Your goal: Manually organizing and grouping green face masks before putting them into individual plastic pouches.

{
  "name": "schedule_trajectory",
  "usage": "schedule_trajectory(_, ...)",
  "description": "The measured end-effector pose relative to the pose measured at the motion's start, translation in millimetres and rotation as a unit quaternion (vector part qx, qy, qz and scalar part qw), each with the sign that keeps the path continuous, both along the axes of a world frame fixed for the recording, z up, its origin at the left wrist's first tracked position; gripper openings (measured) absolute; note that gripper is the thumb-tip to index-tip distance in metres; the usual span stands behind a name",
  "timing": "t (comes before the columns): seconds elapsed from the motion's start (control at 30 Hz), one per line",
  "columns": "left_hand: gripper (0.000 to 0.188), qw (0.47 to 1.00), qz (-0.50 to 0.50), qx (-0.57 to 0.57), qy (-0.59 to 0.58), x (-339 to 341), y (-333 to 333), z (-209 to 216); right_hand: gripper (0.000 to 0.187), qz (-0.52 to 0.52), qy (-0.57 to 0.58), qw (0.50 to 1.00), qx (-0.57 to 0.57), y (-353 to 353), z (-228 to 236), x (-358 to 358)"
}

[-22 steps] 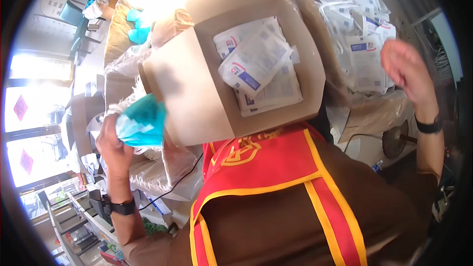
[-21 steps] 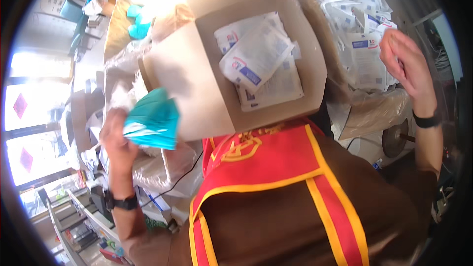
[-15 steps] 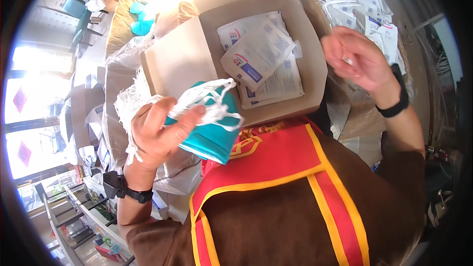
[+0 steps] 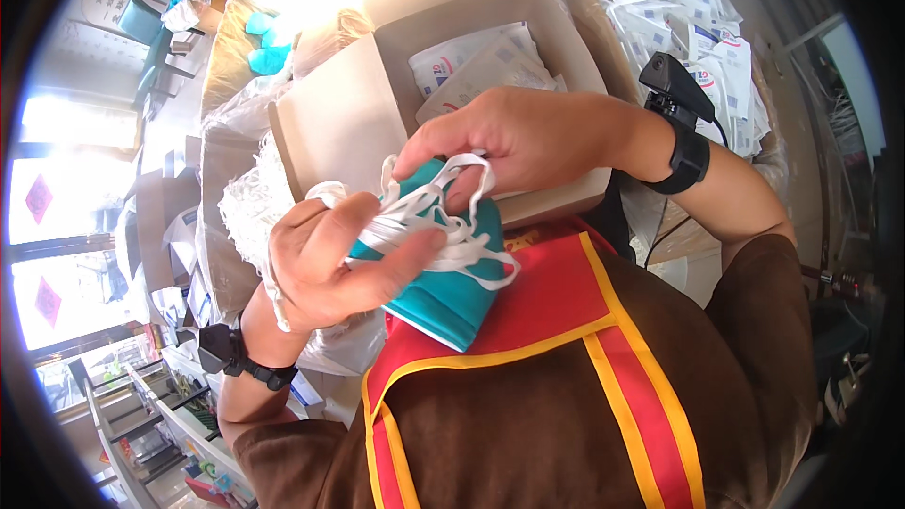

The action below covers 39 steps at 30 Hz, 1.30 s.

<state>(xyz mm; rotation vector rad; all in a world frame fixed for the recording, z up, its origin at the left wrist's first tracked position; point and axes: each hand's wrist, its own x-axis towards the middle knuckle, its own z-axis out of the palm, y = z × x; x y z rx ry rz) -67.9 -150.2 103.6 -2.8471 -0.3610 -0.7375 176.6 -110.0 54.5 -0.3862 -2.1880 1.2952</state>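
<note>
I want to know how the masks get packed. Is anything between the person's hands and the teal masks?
No. The left hand already holds the teal masks, and the right hand touches their white ear loops. The open cardboard box of packets lies just behind them.

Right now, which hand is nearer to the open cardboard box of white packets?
Right. The right hand hovers over the cardboard box, just in front of its white packets, fingers pinching the loops of the teal masks. The left hand grips those masks lower, nearer the chest.
</note>
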Motion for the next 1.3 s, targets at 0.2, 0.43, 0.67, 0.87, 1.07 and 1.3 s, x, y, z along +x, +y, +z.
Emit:
schedule_trajectory(0.2,0.053,0.999,-0.038,0.004,-0.005,6,-1,-3,0.04,-0.02,-0.072,0.996,-0.044,10,19,2)
schedule_trajectory(0.43,0.052,0.998,-0.052,-0.034,0.011,12,-2,-1,0.026,0.082,-0.065,0.995,0.002,13,16,-12)
schedule_trajectory(0.67,0.047,0.997,0.016,-0.055,0.047,-8,2,-2,0.027,-0.055,-0.236,0.965,0.098,-6,46,25)
schedule_trajectory(0.87,0.042,0.985,0.12,-0.127,0.013,-12,6,-13,0.023,-0.065,-0.226,0.971,0.045,-30,42,48)
schedule_trajectory(1.07,0.037,0.962,0.227,-0.148,0.044,-50,7,-13,0.021,-0.105,-0.221,0.966,-0.079,-55,52,97)
schedule_trajectory(1.3,0.023,0.717,0.486,-0.347,-0.361,-149,30,-11,0.021,-0.316,-0.009,0.904,-0.287,-64,46,173)
